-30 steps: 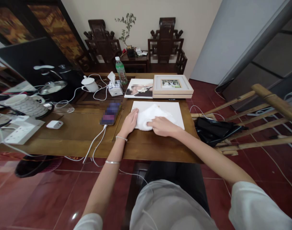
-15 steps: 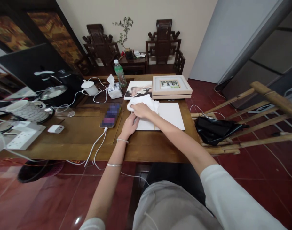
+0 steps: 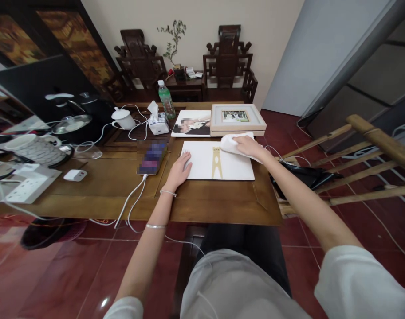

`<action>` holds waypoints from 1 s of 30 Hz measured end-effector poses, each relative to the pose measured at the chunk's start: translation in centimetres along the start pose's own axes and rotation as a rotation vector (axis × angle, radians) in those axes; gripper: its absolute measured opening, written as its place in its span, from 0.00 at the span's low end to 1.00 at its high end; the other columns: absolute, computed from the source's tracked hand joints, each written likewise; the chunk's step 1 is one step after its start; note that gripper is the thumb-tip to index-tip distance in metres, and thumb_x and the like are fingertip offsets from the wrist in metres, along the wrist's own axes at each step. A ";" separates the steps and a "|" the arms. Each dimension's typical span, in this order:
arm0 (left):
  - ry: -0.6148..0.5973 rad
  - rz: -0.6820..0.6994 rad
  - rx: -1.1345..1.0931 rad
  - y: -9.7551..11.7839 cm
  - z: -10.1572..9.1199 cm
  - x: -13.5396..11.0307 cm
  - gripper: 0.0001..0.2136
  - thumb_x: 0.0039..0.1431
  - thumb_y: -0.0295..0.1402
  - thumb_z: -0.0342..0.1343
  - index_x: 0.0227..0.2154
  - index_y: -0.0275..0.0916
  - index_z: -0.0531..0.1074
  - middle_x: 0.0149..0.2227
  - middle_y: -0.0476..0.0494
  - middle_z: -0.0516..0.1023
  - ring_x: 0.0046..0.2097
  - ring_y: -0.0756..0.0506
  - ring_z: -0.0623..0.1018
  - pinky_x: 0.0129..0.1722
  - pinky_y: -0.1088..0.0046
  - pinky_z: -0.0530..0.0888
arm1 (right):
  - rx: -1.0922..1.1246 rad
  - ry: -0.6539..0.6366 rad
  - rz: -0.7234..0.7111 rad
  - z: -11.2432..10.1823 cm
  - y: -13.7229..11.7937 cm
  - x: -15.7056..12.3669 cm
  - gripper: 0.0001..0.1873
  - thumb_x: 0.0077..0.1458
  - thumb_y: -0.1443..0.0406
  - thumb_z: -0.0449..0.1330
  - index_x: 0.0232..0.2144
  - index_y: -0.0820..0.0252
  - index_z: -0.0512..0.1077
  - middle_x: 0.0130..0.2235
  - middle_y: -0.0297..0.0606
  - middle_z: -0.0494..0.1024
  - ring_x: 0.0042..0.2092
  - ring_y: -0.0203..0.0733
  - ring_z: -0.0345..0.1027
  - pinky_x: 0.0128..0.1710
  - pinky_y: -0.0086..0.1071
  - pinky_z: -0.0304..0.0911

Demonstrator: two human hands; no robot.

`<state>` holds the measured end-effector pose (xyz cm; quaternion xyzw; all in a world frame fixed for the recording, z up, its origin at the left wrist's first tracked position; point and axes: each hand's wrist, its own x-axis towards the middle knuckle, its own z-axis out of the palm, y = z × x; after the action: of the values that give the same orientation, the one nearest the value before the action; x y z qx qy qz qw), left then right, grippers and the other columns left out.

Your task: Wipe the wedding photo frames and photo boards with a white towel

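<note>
A white flat board [image 3: 202, 166] with a gold stand shape on it lies on the wooden table [image 3: 122, 195]. My left hand [image 3: 178, 170] rests flat on the board's near left corner, fingers stretched out. My right hand [image 3: 248, 145] presses a crumpled white cloth [image 3: 230, 142] onto the board's far right corner, fingers closed over it. Just behind the cloth stands a pale framed photo [image 3: 237, 118], with a loose photo print [image 3: 193, 123] to its left.
A phone [image 3: 152, 157] on a white cable lies left of the board. Further left are a charger [image 3: 75, 175], a power strip [image 3: 24, 185], a teapot [image 3: 123, 118], a tissue box [image 3: 158, 123] and a green bottle [image 3: 166, 99]. A bamboo rack [image 3: 355, 168] with a black bag [image 3: 305, 175] stands right.
My right hand has swept the cloth from the board's near middle, to its far left corner, then across to the far right corner. The gold stand shape is uncovered. The left hand stayed put.
</note>
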<state>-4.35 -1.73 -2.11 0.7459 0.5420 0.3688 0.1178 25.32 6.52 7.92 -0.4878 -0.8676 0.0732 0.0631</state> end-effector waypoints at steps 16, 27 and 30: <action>0.000 -0.007 -0.011 0.1 -0.2 0.0 0.18 0.61 0.34 0.48 0.51 0.34 0.69 0.58 0.36 0.67 0.61 0.40 0.65 0.62 0.55 0.60 | -0.052 -0.106 -0.236 1.5 -3.6 -11.6 0.14 0.50 0.73 0.48 0.37 0.61 0.69 0.37 0.46 0.71 0.40 0.47 0.65 0.39 0.35 0.57; -0.003 -0.004 0.001 -0.1 -0.1 0.0 0.18 0.61 0.35 0.48 0.52 0.33 0.69 0.58 0.35 0.67 0.61 0.41 0.65 0.62 0.57 0.60 | -0.030 0.023 -0.220 3.6 0.1 -1.2 0.23 0.46 0.75 0.47 0.46 0.66 0.67 0.58 0.56 0.63 0.64 0.58 0.46 0.56 0.56 0.48; -0.002 -0.004 -0.003 -0.1 -0.2 0.0 0.19 0.61 0.35 0.48 0.52 0.33 0.69 0.58 0.35 0.67 0.61 0.41 0.65 0.62 0.57 0.60 | -0.065 0.012 -0.228 3.2 0.1 -1.3 0.22 0.47 0.75 0.46 0.45 0.66 0.68 0.53 0.56 0.69 0.59 0.58 0.55 0.53 0.52 0.53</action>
<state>-4.50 -1.70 -2.02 0.7449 0.5429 0.3687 0.1200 25.49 5.22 4.71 -0.3884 -0.9189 0.0344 0.0604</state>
